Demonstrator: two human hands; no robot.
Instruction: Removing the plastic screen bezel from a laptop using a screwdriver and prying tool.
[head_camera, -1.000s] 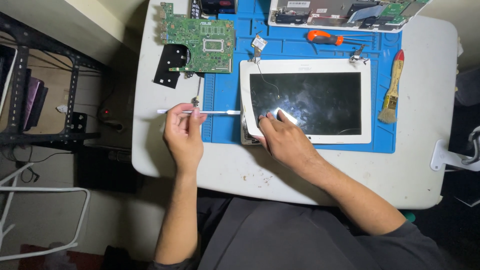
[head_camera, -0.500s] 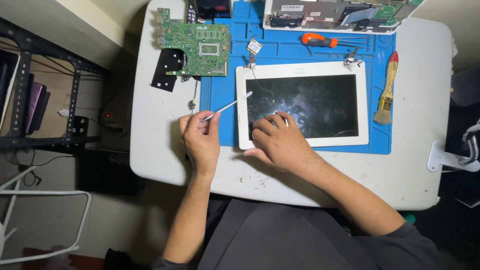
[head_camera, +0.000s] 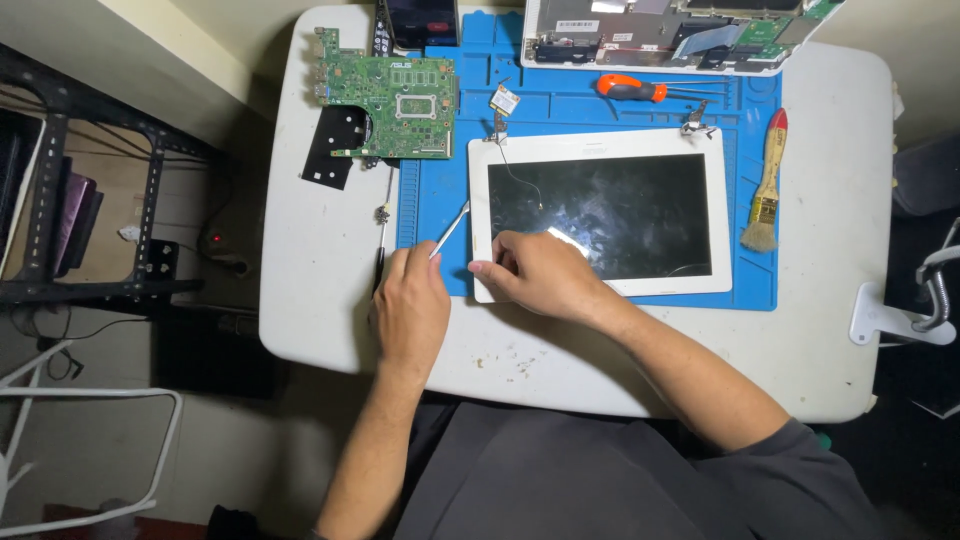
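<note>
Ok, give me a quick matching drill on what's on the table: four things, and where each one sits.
Things:
1. green circuit board
2. paintbrush
3. orange-handled screwdriver
4. white-framed screen panel

Places:
A. right edge of the blue mat
B. under the right hand
C. table's far left corner
D. on the mat, just beyond the panel

Pairs: 1-C, 2-A, 3-D, 4-B
</note>
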